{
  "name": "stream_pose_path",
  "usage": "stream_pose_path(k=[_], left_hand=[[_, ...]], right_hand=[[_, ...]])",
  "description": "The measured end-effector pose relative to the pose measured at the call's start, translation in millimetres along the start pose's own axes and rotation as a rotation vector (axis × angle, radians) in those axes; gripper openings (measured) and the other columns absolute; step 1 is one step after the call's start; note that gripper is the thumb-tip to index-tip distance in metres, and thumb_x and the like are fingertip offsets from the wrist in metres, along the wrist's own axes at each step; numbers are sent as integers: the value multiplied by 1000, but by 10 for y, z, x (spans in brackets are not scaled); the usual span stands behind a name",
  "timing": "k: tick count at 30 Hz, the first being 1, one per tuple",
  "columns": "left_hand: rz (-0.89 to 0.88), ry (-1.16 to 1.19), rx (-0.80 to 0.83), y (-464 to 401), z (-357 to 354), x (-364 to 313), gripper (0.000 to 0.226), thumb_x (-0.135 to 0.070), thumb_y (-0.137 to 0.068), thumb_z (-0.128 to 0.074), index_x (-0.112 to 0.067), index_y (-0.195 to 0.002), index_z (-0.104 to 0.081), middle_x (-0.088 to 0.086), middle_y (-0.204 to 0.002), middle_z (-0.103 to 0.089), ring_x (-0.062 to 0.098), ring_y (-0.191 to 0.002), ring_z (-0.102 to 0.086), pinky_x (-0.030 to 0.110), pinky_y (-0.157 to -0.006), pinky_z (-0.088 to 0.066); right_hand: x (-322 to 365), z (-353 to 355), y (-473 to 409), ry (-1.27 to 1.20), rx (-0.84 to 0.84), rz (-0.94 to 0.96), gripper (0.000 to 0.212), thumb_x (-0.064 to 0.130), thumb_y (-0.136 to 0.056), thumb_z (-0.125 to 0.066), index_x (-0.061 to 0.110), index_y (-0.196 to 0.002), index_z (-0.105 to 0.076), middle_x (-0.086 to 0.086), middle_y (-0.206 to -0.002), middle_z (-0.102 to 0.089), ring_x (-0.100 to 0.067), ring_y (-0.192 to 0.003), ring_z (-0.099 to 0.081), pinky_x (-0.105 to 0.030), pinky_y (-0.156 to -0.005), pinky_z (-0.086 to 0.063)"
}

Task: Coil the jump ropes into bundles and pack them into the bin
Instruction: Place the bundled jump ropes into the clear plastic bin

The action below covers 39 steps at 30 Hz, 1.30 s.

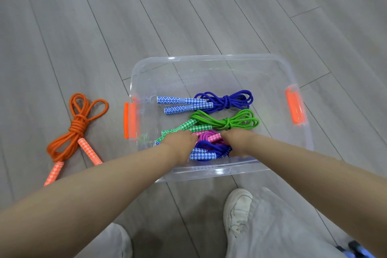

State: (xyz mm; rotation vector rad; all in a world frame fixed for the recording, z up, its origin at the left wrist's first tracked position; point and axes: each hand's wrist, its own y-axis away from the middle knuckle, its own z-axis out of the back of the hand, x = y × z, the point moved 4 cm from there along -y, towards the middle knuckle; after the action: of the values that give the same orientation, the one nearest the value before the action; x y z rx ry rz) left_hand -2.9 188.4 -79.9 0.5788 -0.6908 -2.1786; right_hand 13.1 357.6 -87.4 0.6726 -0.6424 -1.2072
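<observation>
Both hands reach down into the clear bin [222,57], and their grip closes on a second blue rope bundle [206,152] at the near wall: the left hand [181,144] curls over the checked handles, the right hand [237,142] over the knotted cord. How tightly the fingers press cannot be told, since the backs of the hands hide them.

Three coiled ropes already lie in the bin. A blue bundle [207,101] sits farthest from the person, a green bundle [222,121] just beside it, and a pink bundle [209,137] partly under the hands, touching the rope being set down. An orange bundle [76,130], knotted, lies on the grey wood floor well left of the bin, not yet packed. A white shoe [237,213] stands just in front of the bin.

The placement looks nearly done, with one rope left. The risk is crowding: the near row is tight, so pushing the blue bundle down could shove the pink one askew or snag its loops and loosen the knot. Letting go while a finger is caught in a loop could drag the coil open. The orange bundle then needs the empty far strip, or it will ride on top.
</observation>
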Motion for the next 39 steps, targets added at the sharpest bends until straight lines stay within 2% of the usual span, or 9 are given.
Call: stream_pose_path(k=[9, 13, 17, 22, 27, 30, 33, 36, 39], left_hand=[[-61, 55, 100, 76, 63, 44, 39, -3, -91, -50, -9, -130, -51, 12, -129, -53, 29, -117, -54, 36, -93, -43], [-51, 154, 40, 191, 165, 148, 39, -12, -91, -51, -17, -130, -51, 8, -128, -56, 29, -117, -54, 38, -92, -47], [-117, 46, -278, 403, 384, 262, 34, -26, -91, -49, -21, -124, -53, 4, -121, -57, 27, -117, -50, 37, -97, -38], [-207, 240, -782, 804, 650, 502, 40, -26, -79, -41, -19, -111, -63, -1, -110, -62, 26, -114, -52, 39, -101, -37], [-28, 476, -1042, 1128, 682, 1057, 37, -24, -84, -47, -16, -117, -61, 2, -121, -59, 25, -120, -50, 41, -104, -36], [128, 545, -1098, 1246, 514, 1517, 38, -23, -84, -47, -13, -118, -59, 5, -122, -58, 27, -119, -50, 39, -105, -35], [376, 581, -1032, 1320, 164, 1960, 47, -35, -78, -45, -14, -119, -57, 7, -122, -56, 30, -117, -50, 42, -101, -36], [662, 671, -843, 1403, -344, 2299, 72, -52, -67, -42, -11, -126, -54, 14, -128, -52, 37, -119, -47, 46, -101, -38], [809, 776, -724, 1537, -890, 2467, 88, -61, -60, -46, -7, -130, -50, 18, -130, -50, 39, -122, -46, 47, -102, -37]], right_hand=[[-135, 48, 98, -116, 66, -39, 32, 17, -86, -63, 15, -117, -55, -6, -113, -61, -24, -91, -51, -28, -70, -37], [-100, 230, 151, -136, -6, -7, 27, 23, -92, -57, 18, -118, -57, -3, -113, -63, -25, -102, -58, -30, -76, -42], [115, 611, 256, -158, -213, 89, 24, 22, -93, -53, 18, -116, -60, 0, -112, -64, -21, -104, -59, -30, -82, -45], [436, 1168, 400, -85, -487, 217, 24, 24, -91, -56, 17, -113, -62, -4, -110, -62, -27, -104, -57, -42, -86, -45], [911, 1699, 461, 32, -658, 363, 22, 14, -85, -61, 15, -106, -64, -8, -101, -63, -33, -95, -58, -40, -80, -45], [1304, 1914, 389, 97, -705, 432, 24, 13, -81, -60, 13, -105, -65, -9, -101, -64, -34, -93, -58, -43, -81, -48], [1764, 2016, 197, 157, -692, 498, 30, 16, -76, -54, 14, -104, -65, -9, -100, -64, -34, -93, -59, -43, -81, -47], [2215, 2029, -84, 204, -650, 523, 34, 14, -76, -57, 13, -109, -64, -11, -105, -62, -36, -96, -57, -43, -81, -46], [2622, 2004, -377, 227, -574, 475, 39, 17, -84, -55, 14, -123, -56, -12, -119, -55, -34, -109, -51, -44, -89, -44]])
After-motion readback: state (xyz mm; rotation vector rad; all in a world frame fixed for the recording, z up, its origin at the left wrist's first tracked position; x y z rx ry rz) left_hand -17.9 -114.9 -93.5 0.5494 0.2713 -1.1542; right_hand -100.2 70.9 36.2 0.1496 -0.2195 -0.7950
